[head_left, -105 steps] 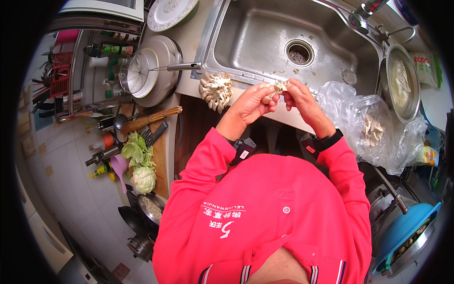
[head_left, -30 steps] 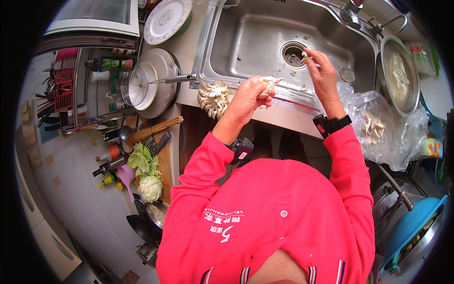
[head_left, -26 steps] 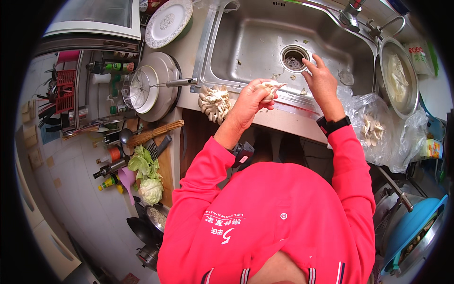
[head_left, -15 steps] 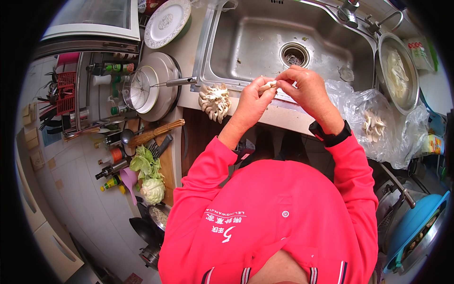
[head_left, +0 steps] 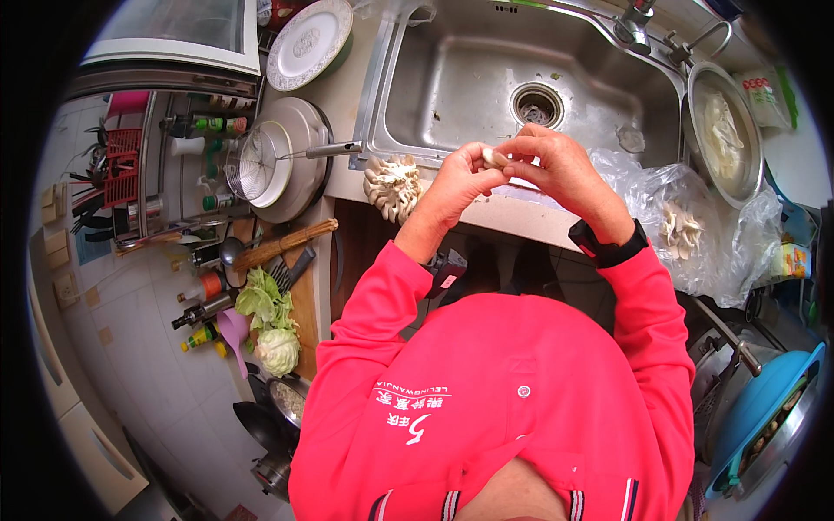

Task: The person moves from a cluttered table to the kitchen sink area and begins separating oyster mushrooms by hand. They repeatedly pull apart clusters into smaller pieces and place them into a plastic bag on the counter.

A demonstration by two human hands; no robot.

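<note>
Over the front edge of the sink, my left hand (head_left: pixel 457 181) and my right hand (head_left: pixel 563 165) meet at the fingertips. Both are closed on a small pale mushroom piece (head_left: pixel 493 159), mostly covered by the fingers. A big cluster of oyster mushrooms (head_left: pixel 393 187) rests on the counter edge just left of my left wrist. Torn mushroom pieces (head_left: pixel 681 229) lie on a clear plastic bag (head_left: pixel 728 252) to the right of my right hand. A black band (head_left: pixel 608 247) is around my right wrist.
Behind my hands is the steel sink (head_left: pixel 460 61) with a drain (head_left: pixel 537 105) and small scraps. A metal bowl (head_left: pixel 754 178) holding something pale stands at the right. At left are stacked plates (head_left: pixel 291 52), a wire strainer (head_left: pixel 333 150), a cabbage (head_left: pixel 279 351) and bottles.
My fingers have shifted around the mushroom piece, with the fingertips drawn closer together. The mushroom cluster and the pieces on the bag stay in place.
</note>
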